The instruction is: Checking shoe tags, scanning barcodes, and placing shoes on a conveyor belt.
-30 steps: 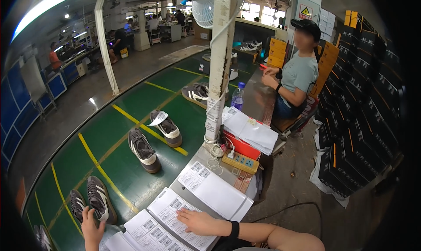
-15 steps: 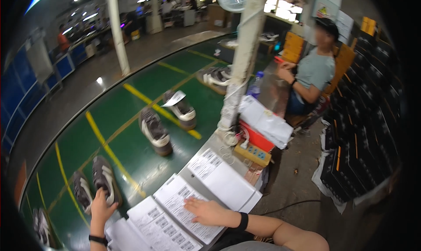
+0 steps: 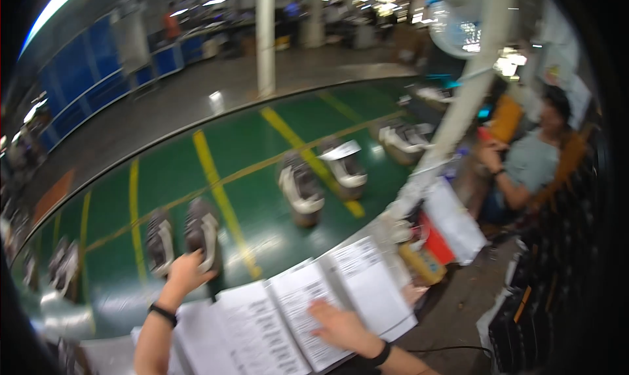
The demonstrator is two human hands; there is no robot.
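My left hand is at the heel of a dark grey shoe with white trim, fingers closed around its back end; the fingertips are partly hidden. Just left of it stands the matching shoe. Both rest on a green belt marked with yellow lines. My right hand lies with fingers stretched out on a stack of white printed label sheets. More stacks flank it: label sheets on the left and sheets on the right. Each hand shows a black wristband.
Further along the belt are a grey shoe, another with a white paper on it, and a pair. More shoes stand at left. A white post rises beside the belt. A person sits at right near stacked black boxes.
The view has turned left, so the scene sits further right. My left hand has gone from the shoe's opening to its heel. My right hand stays on the label sheets.
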